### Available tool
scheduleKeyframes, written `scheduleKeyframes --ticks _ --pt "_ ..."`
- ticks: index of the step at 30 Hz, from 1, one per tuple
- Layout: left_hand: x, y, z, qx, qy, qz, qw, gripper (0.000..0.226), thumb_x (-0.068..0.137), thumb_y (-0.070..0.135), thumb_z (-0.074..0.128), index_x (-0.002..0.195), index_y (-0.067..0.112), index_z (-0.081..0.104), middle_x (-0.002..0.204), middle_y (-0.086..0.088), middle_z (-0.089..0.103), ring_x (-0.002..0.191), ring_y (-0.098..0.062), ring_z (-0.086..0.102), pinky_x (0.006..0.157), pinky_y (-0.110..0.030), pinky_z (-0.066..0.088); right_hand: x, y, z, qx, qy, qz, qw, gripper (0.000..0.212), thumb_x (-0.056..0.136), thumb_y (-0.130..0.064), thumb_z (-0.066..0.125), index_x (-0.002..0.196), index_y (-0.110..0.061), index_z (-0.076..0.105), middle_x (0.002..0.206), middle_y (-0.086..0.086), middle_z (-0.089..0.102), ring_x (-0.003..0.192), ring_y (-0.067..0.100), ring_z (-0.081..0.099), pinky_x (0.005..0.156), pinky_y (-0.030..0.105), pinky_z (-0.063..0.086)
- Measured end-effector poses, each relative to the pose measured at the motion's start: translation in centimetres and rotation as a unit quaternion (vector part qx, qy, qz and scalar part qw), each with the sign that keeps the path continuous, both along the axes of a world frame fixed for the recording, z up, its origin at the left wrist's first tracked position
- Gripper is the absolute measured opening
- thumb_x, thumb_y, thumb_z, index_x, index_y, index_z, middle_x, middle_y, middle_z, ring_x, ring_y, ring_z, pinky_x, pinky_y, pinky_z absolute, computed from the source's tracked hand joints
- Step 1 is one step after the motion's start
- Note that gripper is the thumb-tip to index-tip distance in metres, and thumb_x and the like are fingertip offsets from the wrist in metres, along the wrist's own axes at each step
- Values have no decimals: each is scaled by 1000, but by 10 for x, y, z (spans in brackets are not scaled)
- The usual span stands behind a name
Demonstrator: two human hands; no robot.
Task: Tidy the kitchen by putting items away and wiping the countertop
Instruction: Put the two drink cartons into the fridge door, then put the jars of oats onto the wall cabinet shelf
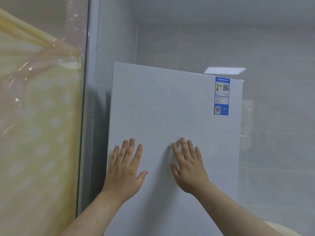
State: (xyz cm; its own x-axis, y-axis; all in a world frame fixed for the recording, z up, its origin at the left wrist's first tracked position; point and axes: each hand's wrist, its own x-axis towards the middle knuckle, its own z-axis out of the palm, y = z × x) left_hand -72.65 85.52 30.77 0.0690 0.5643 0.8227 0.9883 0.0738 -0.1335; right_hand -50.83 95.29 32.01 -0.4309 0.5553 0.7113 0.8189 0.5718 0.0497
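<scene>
Though the task names a countertop, none appears in the head view, which is filled by upright surfaces. The largest is the grey tiled wall (272,48), running behind and to the right of everything else and carrying the pale reflection of a ceiling light. On the left hangs a yellow dotted sheet (37,116) under crinkled clear film, bordered by a grey metal frame (87,99).

Between frame and wall stands the white fridge door (170,108), which fills the middle and lower part of the view and appears closed, though its seams are hard to make out. Both hands lie flat against it near its lower centre. The left hand (125,169) has its fingers spread and straight, palm on the panel close to the door's left edge. The right hand (188,167) is beside it, a little apart, fingers likewise extended and pressing. Neither holds anything.

A cream rounded edge (283,227) shows at the bottom right; what it is cannot be told. Smallest is the blue energy label (221,96) near the door's upper right corner.

As a judgement, this looks like the end of a putting-away step, with the fridge being pushed shut. How many items remain out cannot be told, and wiping the countertop has no sign here of being started or done.
</scene>
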Motion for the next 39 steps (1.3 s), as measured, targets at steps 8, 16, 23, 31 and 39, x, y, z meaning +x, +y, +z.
scheduleKeyframes --ticks 8,16,23,31,39 --pt "-39 63 -1 -45 -2 40 998 77 84 53 38 149 12 33 158 -18 21 146 -34 17 116 -52 13 -7 43 -4 39 -26 -41 998 66 87 -43 43 150 -21 39 160 12 29 144 37 31 114 52 16" --pt "-56 86 -8 -22 -6 7 1000 81 81 53 42 152 15 28 160 -15 17 149 -32 11 117 -53 13 -10 59 -12 58 -17 -36 998 74 85 -44 48 154 -22 32 163 9 21 149 33 19 115 55 16" --pt "-52 81 -2 -54 -33 9 998 83 76 51 42 150 17 29 159 -14 22 150 -27 6 118 -46 7 -5 53 -3 11 -23 -17 1000 77 79 -43 48 152 -28 32 164 5 19 150 29 17 118 46 7" --pt "-11 36 25 -169 -258 -140 941 45 93 34 54 137 31 46 146 6 43 133 -12 42 111 -30 35 41 -13 20 -201 76 73 974 51 99 -28 45 149 -33 38 154 -15 39 142 5 34 116 23 26" --pt "77 -21 -4 -355 -233 -225 877 20 91 43 54 109 50 50 119 29 54 107 10 53 99 -22 44 138 -103 -27 -266 82 -13 961 44 99 -32 46 142 -33 47 147 -21 43 136 0 37 110 17 28"
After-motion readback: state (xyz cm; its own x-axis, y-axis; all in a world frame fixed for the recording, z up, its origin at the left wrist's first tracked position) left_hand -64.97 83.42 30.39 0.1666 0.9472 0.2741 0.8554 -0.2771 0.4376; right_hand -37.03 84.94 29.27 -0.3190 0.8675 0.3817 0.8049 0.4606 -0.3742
